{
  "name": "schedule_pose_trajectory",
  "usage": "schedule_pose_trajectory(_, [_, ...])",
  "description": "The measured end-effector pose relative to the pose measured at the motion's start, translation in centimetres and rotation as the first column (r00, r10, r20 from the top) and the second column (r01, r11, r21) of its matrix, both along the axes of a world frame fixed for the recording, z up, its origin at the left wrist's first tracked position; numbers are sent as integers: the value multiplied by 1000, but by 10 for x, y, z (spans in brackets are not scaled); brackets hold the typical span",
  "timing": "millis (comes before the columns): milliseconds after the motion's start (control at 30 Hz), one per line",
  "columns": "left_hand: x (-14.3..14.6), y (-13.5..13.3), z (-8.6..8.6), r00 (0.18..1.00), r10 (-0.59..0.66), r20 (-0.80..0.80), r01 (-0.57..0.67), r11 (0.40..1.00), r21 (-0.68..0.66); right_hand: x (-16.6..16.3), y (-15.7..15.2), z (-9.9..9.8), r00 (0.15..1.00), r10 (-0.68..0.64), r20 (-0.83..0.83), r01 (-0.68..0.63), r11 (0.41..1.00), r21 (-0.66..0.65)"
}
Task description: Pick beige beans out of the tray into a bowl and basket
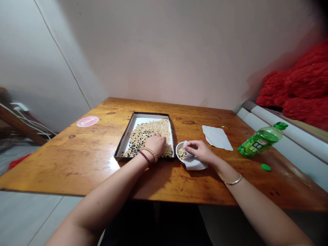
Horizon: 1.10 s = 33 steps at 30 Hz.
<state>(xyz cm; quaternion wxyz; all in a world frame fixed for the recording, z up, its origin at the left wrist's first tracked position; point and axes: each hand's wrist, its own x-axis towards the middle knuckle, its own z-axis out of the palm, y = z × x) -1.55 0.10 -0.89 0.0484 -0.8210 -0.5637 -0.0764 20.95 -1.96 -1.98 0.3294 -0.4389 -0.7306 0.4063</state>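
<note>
one left hand (156, 145) reaches among uncountably many pale and dark beans (153, 128) in one tray (126, 136), its fingertips hidden, its grip unclear. one right hand (202, 150), fingers curled, is at one bowl (177, 154) of pale beans; whether it grips anything cannot be told. two paper sheets (217, 137), one bottle (261, 140).

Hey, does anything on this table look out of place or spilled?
I see no beans spilled outside the tray or bowl. A green cap beside the bottle and a tiny green scrap near the paper sheet look stray, lying loose on the table.
</note>
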Motion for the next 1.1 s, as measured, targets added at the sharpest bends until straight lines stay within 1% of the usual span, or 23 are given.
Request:
schedule_pose_trajectory(67, [0,1,-1,1000,2,-5,-2,1000,-17,0,0,0,1000,8,-1,-8,1000,16])
schedule_pose_trajectory(133, [1,1,0,1000,-15,-4,15,1000,-26,0,1,0,1000,16,-3,-16,998,59])
schedule_pose_trajectory(233, [2,0,2,999,-47,-4,47,997,-54,1,2,-2,1000,-7,-8,8,996,90])
schedule_pose_trajectory(400, [3,0,4,997,-70,-17,68,993,-94,2,3,-7,997,-78,-28,79,997,6])
schedule_pose_trajectory(600, [3,-2,5,994,-105,-1,105,989,-100,-2,2,-9,986,-147,-78,145,989,-24])
schedule_pose_trajectory(733, [4,-4,8,993,-119,13,119,985,-126,-3,2,-9,981,-164,-107,159,986,-57])
schedule_pose_trajectory(800, [4,-4,9,993,-121,12,122,983,-140,-3,1,-6,983,-169,-65,169,986,-12])
schedule_pose_trajectory(933, [4,-5,12,990,-143,-10,140,978,-156,-1,-3,3,968,-219,125,193,962,191])
schedule_pose_trajectory(1000, [3,-5,14,985,-166,-36,159,975,-158,1,-5,7,956,-198,218,143,959,244])
schedule_pose_trajectory(1100, [1,-6,15,978,-200,-61,188,969,-163,3,-5,11,938,-113,327,17,959,284])
